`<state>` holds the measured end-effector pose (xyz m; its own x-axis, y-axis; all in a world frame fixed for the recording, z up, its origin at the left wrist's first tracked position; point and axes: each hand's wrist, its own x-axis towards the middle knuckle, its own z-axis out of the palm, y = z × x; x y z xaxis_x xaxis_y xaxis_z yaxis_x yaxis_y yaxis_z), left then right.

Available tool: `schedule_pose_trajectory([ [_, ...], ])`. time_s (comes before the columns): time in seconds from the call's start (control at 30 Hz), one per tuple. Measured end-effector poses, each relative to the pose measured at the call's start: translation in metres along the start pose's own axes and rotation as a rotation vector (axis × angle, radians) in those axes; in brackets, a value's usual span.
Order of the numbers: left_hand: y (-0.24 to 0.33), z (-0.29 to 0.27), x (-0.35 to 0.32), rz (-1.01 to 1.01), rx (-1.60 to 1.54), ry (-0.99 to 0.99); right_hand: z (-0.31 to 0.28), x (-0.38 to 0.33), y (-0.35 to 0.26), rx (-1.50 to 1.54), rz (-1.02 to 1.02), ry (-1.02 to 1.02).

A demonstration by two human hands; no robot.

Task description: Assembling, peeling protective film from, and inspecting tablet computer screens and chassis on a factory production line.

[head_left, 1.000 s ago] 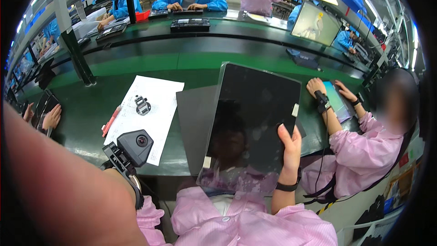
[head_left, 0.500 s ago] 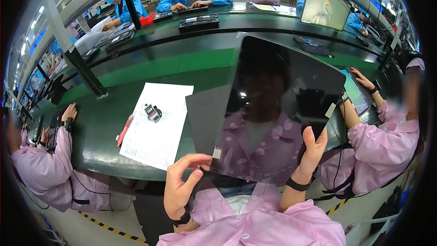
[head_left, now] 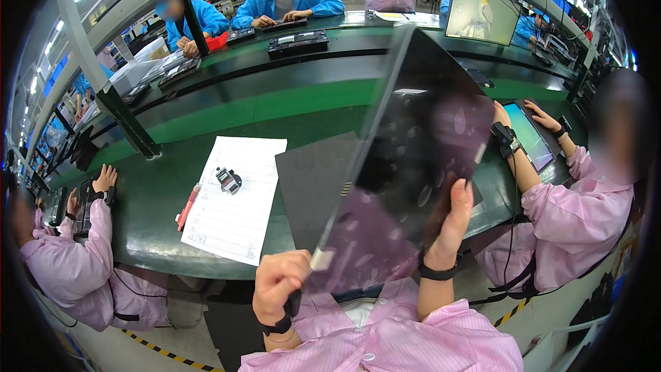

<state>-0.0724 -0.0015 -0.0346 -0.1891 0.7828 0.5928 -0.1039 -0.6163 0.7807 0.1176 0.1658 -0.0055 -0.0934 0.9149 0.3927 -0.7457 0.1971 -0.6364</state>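
Left of centre: one red pen [head_left: 187, 208] at the left edge of a white printed sheet [head_left: 234, 224], which bears a small black-and-grey device [head_left: 228, 180]. Lower centre: our left hand [head_left: 279, 286], fingers curled at the lower-left corner of a glossy black tablet [head_left: 413, 151]; whether they pinch it, we cannot tell. Mid-frame: the tablet, tilted. Right of centre: our right hand [head_left: 451, 224], grasping its right edge, thumb on the front.

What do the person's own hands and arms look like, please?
The left hand and right hand wear no gloves. A black strap circles the left wrist and a black wristband the right. The loose sleeves are light pink with fine stripes, ending short of the wrists.
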Motion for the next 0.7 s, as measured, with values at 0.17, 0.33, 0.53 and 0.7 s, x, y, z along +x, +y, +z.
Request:
schedule_pose_trajectory([
  [0.17, 0.013, 0.065, 0.046, 0.099, -0.162, -0.355, -0.044, 0.009, 0.043, 0.483, 0.607, -0.167],
  [0.33, 0.016, 0.104, 0.057, -0.087, -0.207, -0.273, 0.003, -0.007, 0.027, 0.424, 1.061, -0.019],
  [0.53, 0.023, 0.122, 0.092, -0.167, -0.279, -0.039, 0.016, -0.036, -0.005, 0.063, 0.818, -0.16],
  [0.7, 0.024, 0.117, 0.104, -0.125, -0.26, 0.007, -0.011, -0.042, 0.039, 0.677, 1.036, -0.293],
])
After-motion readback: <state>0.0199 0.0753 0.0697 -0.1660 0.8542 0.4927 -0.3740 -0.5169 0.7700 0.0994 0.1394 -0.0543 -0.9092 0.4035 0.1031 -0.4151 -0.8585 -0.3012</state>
